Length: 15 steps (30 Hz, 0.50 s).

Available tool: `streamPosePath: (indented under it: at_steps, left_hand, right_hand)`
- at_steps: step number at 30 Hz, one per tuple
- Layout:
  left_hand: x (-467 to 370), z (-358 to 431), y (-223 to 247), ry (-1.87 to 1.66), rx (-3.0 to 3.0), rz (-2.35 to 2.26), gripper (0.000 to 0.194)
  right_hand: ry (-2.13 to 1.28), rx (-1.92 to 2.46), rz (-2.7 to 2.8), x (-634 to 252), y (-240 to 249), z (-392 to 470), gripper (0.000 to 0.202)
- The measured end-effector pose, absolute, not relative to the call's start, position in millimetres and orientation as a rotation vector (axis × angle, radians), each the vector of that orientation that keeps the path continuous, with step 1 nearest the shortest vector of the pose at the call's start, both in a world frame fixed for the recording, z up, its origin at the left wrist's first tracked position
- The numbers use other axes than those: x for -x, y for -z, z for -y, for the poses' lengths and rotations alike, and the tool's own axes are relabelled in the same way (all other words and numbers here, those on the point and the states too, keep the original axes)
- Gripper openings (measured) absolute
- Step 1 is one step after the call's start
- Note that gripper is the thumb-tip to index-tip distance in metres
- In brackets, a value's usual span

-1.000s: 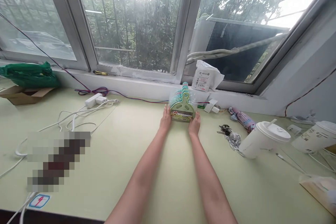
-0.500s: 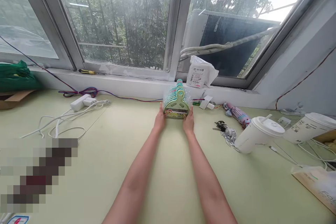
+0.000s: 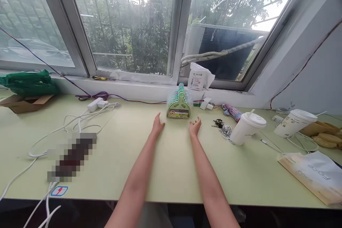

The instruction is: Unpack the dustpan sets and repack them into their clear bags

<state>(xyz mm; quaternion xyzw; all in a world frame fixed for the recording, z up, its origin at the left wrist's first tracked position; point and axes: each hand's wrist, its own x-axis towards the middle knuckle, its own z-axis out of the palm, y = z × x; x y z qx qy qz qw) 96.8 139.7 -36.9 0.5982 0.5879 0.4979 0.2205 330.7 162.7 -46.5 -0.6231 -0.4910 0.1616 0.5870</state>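
A clear-wrapped pack of stacked green plastic pieces (image 3: pixel 179 106), which look like clothes hangers, stands upright at the back of the pale green table by the window wall. A printed label runs across its lower front. My left hand (image 3: pixel 158 124) is just in front of the pack on its left side, fingers apart and holding nothing. On the other side, my right hand (image 3: pixel 195 127) is also open and empty, its fingers slightly curled. A small gap of table shows between each hand and the pack.
Right of my hands lie keys (image 3: pixel 219 124), a folded umbrella (image 3: pixel 232 112) and two lidded cups (image 3: pixel 247 128). A tissue pack (image 3: pixel 315 174) lies near the front right. White cables and a charger (image 3: pixel 94 104) spread on the left, beside a pixelated patch. A screwdriver (image 3: pixel 99 78) rests on the sill.
Both hands have let go of the pack and drawn back and apart from it. The pack stays by the wall. The view has shifted, showing more of the table's front edge.
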Motion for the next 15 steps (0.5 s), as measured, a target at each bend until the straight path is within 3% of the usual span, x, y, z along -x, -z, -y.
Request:
streamPosePath:
  at_steps: [5,15]
  left_hand:
    - [-76,-107,31,-1.423,-1.524,-1.61,0.055]
    - [-44,-60,23,-1.478,-1.411,-1.66,0.065]
  right_hand:
    - [-0.526,1.422,1.103,-331,44,-128,0.048]
    - [-0.518,1.393,1.256,-331,49,-109,0.033]
